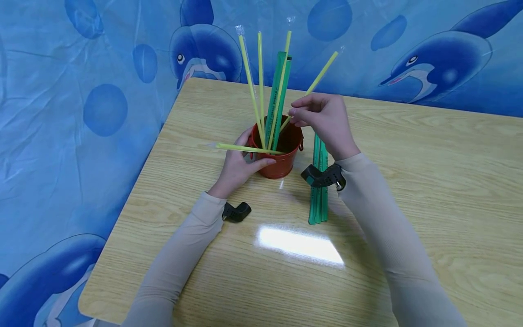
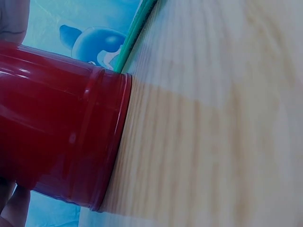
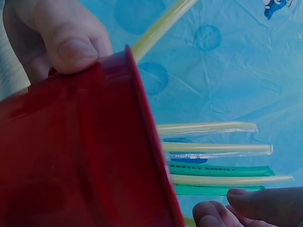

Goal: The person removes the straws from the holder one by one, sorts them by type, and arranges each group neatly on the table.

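Observation:
A small red bucket (image 1: 278,170) stands upright on the table, held at its left side by my left hand (image 1: 239,165), thumb along the front and fingers behind. Several yellow plastic-wrapped straws (image 1: 247,68) and slim green wrapped packets (image 1: 282,97) with printed text rise from it. One yellow straw (image 1: 245,148) leans far left over the rim. Above the right rim, my right hand (image 1: 324,120) has thumb and fingers curled together at the right-leaning yellow straw (image 1: 323,71); its fingers partly hide that straw. In the right wrist view the bucket (image 3: 85,151) fills the left side.
More green packets (image 1: 318,204) lie side by side on the wooden table (image 1: 429,181), below my right wrist. A blue dolphin-print sheet (image 1: 106,109) hangs beyond the table's back and left edges. Black wrist cameras (image 1: 237,212) sit on both wrists.

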`<state>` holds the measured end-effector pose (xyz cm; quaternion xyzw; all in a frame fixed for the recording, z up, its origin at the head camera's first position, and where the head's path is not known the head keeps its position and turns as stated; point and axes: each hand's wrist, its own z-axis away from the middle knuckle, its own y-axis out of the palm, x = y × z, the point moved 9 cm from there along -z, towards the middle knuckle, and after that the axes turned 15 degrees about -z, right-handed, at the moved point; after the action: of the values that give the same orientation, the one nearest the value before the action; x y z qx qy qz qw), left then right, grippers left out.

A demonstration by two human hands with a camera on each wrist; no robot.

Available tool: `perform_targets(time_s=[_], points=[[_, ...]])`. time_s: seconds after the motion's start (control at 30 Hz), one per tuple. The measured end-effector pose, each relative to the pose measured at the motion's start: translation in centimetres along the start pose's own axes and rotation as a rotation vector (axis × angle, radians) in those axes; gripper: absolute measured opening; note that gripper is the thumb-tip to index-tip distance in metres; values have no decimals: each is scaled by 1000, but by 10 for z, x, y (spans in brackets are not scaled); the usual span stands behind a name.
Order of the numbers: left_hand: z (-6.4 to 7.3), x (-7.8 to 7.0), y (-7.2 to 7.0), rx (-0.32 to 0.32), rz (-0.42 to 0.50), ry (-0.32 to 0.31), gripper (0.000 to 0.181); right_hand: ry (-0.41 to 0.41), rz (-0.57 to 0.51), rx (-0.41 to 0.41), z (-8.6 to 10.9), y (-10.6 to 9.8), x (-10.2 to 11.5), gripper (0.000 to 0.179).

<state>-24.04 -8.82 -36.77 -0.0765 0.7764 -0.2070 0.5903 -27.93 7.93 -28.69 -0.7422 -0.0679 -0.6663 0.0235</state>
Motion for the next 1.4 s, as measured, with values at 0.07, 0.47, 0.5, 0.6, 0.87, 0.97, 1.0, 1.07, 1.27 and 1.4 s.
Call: perform_targets(time_s=[0.07,0.47,0.5,0.6,0.87,0.97,1.0,1.07,1.27,1.4], points=[[0,0,0,1,0,1,75,-1,17,4,-2,3,-1,18],[1,-2,-1,-5,-8,35,75,-41,208,57,-10,20,1,18],[1,-2,-1,-4,-4,38,75,-45,223,57,-11,21,1,18],[1,-2,-1,-5,5,47,75,-60,261,56,-13,24,2,18],[1,-5,0,8,14,35,75,-91,335,50,-16,31,2,15],[3,-17,-3,13,2,23,73,-99,364,43,-16,33,2,14],[4,-21,-4,14,-4,21,73,-103,379,42,-16,33,2,14],[6,-29,-6,16,-14,15,72,-110,409,43,-16,35,3,14],[8,-35,-8,12,-21,14,70,-135,476,67,-15,42,4,15],[8,-34,-7,19,-16,12,70,-138,470,72,-15,42,4,15]])
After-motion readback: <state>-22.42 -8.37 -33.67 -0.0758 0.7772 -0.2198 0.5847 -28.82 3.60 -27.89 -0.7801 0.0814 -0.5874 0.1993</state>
